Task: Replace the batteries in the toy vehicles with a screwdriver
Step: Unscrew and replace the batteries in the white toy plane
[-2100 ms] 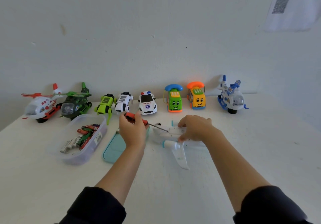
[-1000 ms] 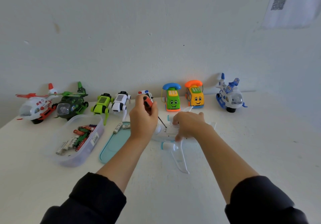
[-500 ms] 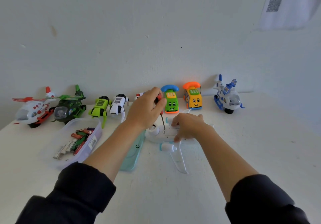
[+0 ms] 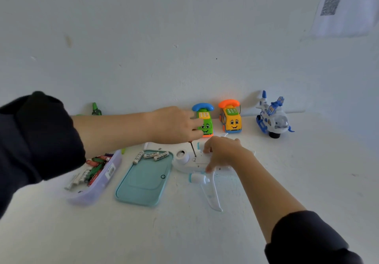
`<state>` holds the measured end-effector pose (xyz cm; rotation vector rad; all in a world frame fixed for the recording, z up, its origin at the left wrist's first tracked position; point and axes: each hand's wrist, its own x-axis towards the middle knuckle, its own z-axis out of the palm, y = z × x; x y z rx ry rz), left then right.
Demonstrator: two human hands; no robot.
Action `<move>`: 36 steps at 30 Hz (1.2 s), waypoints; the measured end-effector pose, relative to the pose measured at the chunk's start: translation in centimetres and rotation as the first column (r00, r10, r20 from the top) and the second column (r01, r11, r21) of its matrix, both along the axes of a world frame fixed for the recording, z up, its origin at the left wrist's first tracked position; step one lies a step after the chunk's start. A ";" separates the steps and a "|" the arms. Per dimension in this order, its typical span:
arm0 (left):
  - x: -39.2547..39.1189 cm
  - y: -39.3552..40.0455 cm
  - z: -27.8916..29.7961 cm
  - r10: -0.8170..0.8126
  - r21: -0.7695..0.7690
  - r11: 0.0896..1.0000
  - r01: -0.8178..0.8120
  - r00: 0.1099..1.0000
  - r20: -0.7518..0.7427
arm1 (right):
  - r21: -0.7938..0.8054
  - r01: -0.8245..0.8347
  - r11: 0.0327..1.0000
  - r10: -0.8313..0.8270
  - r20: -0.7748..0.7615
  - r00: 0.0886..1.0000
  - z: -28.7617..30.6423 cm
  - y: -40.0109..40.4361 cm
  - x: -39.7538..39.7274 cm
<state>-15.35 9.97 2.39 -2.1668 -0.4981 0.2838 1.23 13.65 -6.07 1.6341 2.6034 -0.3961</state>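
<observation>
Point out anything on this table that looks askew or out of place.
The white toy plane lies belly-up, as the battery job needs. One loose battery hangs over the teal tray's far rim; a small black ring lies in the tray.

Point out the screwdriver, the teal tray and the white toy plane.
screwdriver (image 4: 193, 148): head view, on its bare metal shaft.
teal tray (image 4: 141, 183): head view, on its bare floor.
white toy plane (image 4: 211, 196): head view, on the near wing.
</observation>
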 end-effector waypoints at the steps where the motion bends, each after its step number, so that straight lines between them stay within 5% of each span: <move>1: -0.1 0.4 -0.2 -0.029 0.001 1.000 0.029 0.999 -0.042 | 0.002 -0.004 1.000 0.004 0.003 1.000 0.0 0.0 0.0; 4: 0.8 0.6 0.2 -0.032 -0.063 0.998 0.028 0.998 -0.059 | 0.005 -0.017 1.000 0.017 0.013 1.000 -0.1 0.1 0.1; 6: 0.7 1.0 0.1 0.201 -0.159 0.963 -0.218 0.972 -0.120 | 0.007 -0.030 1.000 0.030 0.015 0.999 -0.1 0.2 0.1; 7: 0.6 0.9 0.0 0.422 -0.202 0.868 -0.454 0.888 -0.185 | 0.012 -0.037 0.999 0.037 0.021 0.999 -0.1 0.2 0.1; 9: 0.9 0.6 0.0 0.642 -0.282 0.690 -0.667 0.744 -0.187 | 0.023 -0.049 0.999 0.049 0.038 0.998 -0.2 0.1 0.1; 12: 1.9 1.5 0.1 0.840 -0.585 0.348 -0.733 0.521 -0.153 | 0.050 -0.055 0.997 0.052 0.051 0.997 -0.1 -0.1 -0.1; 14: 2.6 1.9 0.6 0.870 -0.677 0.244 -0.694 0.465 -0.163 | 0.056 -0.049 0.997 0.046 0.055 0.997 -0.1 -0.3 -0.2; 17: 3.4 1.3 0.5 0.804 -0.672 0.344 -0.656 0.575 -0.150 | 0.051 -0.038 0.998 0.036 0.038 0.999 -0.2 -0.3 -0.1; 20: 3.3 1.0 -0.3 0.539 -0.392 0.744 -0.541 0.833 -0.126 | 0.055 -0.048 0.997 0.045 0.043 0.998 -0.2 -0.2 -0.1; 22: 2.8 1.1 -0.2 0.452 -0.204 0.850 -0.486 0.871 -0.193 | 0.058 -0.047 0.997 0.045 0.036 0.998 -0.3 -0.3 0.0; 27: 2.1 1.5 -0.8 0.463 -0.068 0.865 -0.498 0.842 -0.277 | 0.054 -0.041 0.998 0.039 0.033 0.999 -0.2 -0.2 0.0; 33: 2.4 1.3 -0.6 0.616 -0.244 0.707 -0.664 0.747 -0.249 | 0.053 -0.035 0.998 0.034 0.028 0.999 -0.1 -0.5 0.0; 36: 2.0 1.1 -0.9 0.532 -0.264 0.771 -0.579 0.814 -0.233 | 0.055 -0.039 0.998 0.037 0.034 0.999 0.0 -0.6 0.0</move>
